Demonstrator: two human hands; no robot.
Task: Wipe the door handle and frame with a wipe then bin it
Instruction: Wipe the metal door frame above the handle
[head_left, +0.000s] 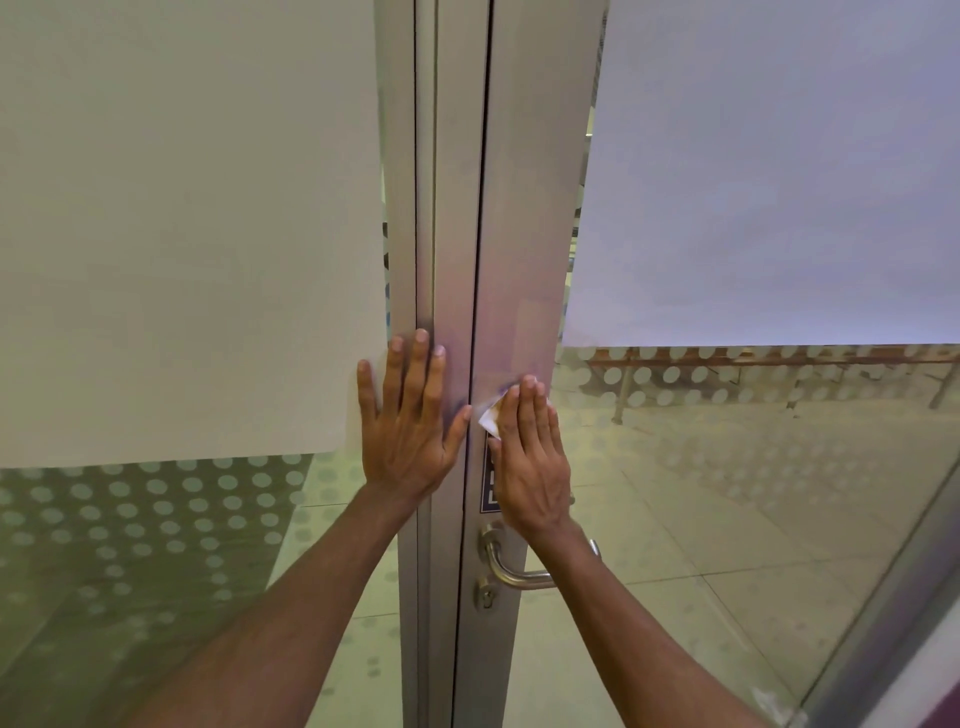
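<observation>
A grey metal door frame (524, 208) runs upright through the middle of the view. My right hand (530, 462) lies flat against it and presses a white wipe (490, 413) to the metal; only a corner of the wipe shows past my fingers. Below that hand a steel lever handle (511, 569) sticks out, with a keyhole (485, 597) under it. My left hand (408, 421) rests flat with fingers spread on the fixed frame post (441, 208) and the edge of the left glass panel.
Glass panels flank the frame, each covered with a white sheet (182, 218) above and frosted dots lower down. A dark sticker (489, 483) sits on the frame, partly under my right hand. Tiled floor and table legs (621, 395) show through the right glass.
</observation>
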